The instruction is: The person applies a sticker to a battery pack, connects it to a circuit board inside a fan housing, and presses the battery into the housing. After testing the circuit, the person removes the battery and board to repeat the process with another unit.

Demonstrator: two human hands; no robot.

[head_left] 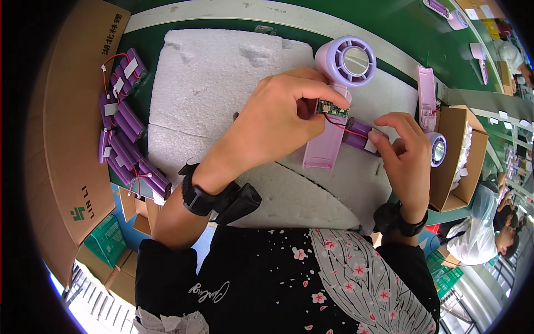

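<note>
An opened handheld fan (322,146), with a lilac round head and a pink handle shell, lies on white foam in front of me. My left hand (281,111) grips it just below the head, its thumb and index finger at the green circuit board (334,108). Beside the handle is a purple battery pack (357,135), joined to the board by red and dark wires. My right hand (403,146) pinches the far end of this pack, near its white label. The left hand's other fingers are partly hidden behind the hand.
Several purple battery packs (129,122) with red wires lie left of the foam block (217,72). A tall cardboard box (72,122) walls the left side. Another opened fan (427,103) and an open carton (445,161) stand at right. More fans (479,55) and people are beyond.
</note>
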